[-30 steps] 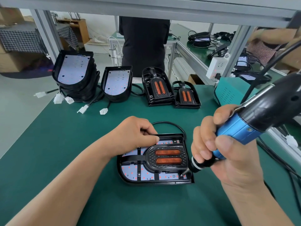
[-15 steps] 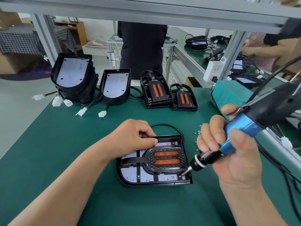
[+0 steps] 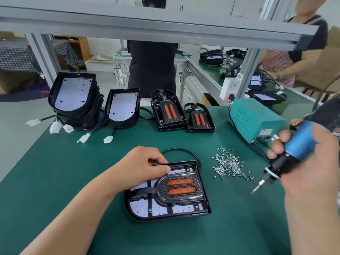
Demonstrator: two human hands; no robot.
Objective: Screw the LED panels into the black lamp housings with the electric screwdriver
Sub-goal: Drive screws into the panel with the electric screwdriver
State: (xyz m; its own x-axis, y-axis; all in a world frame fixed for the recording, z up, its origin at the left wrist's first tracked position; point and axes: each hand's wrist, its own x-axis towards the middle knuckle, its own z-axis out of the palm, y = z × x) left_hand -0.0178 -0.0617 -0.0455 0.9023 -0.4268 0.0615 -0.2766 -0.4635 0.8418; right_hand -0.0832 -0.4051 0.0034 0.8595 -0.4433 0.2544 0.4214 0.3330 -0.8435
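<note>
Head: screwdriver [image 3: 301, 142] in right grip [image 3: 309, 181]

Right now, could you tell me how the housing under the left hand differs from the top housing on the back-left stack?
The near housing lies flat on the mat; the top housing leans. The near housing carries a black frame with two orange strips; the top housing shows a bare white panel. The left hand holds the near housing, not the top housing. Both are black.
</note>
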